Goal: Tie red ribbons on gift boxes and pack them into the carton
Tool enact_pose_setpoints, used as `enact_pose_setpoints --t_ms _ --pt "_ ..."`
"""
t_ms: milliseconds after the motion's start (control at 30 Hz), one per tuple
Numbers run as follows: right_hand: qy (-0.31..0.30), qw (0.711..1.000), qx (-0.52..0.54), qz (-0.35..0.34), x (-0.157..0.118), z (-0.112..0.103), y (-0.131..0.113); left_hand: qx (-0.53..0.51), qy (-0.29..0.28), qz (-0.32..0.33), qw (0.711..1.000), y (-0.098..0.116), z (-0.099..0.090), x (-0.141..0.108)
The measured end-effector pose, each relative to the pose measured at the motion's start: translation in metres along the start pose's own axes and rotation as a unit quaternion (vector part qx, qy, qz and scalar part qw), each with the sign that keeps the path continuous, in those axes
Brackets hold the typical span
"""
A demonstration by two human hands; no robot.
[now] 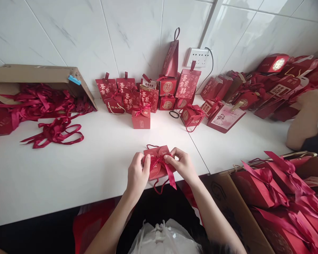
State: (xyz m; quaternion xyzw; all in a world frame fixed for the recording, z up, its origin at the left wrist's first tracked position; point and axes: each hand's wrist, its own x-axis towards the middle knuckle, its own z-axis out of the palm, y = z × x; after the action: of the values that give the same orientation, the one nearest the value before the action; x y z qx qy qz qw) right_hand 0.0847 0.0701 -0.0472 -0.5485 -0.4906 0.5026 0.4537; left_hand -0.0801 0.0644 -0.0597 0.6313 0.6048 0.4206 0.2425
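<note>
A red gift box (154,173) lies at the front edge of the white table, its petal-shaped flaps folded together on top. A dark pink satin ribbon (171,176) crosses the flaps, forming a bow or knot in the middle, with one tail hanging toward me. My left hand (139,171) pinches the ribbon at the box's left side, thumb on top. On the other side, my right hand (184,165) has thumb and finger closed on the ribbon near the right edge. Twisted cord handles (161,188) stick out from the front and back of the box.
Loose ribbons (55,132) lie at left, before an open cardboard carton (39,74) full of more. Several finished red boxes (141,120) and bags stand along the wall. A carton (225,197) of ribboned boxes is at right. Another person's arm (300,120) reaches in there.
</note>
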Motion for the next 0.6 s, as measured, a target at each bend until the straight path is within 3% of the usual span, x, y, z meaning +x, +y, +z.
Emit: enact_pose_setpoints --t_ms 200,600 --pt "-0.013 0.987 0.136 0.079 0.0 0.001 0.008 -0.021 0.002 0.005 1.0 -0.001 0.003 0.001" --pt "0.01 0.959 0.264 0.105 0.006 0.005 0.022 -0.084 0.011 -0.042 0.996 -0.001 0.012 -0.001"
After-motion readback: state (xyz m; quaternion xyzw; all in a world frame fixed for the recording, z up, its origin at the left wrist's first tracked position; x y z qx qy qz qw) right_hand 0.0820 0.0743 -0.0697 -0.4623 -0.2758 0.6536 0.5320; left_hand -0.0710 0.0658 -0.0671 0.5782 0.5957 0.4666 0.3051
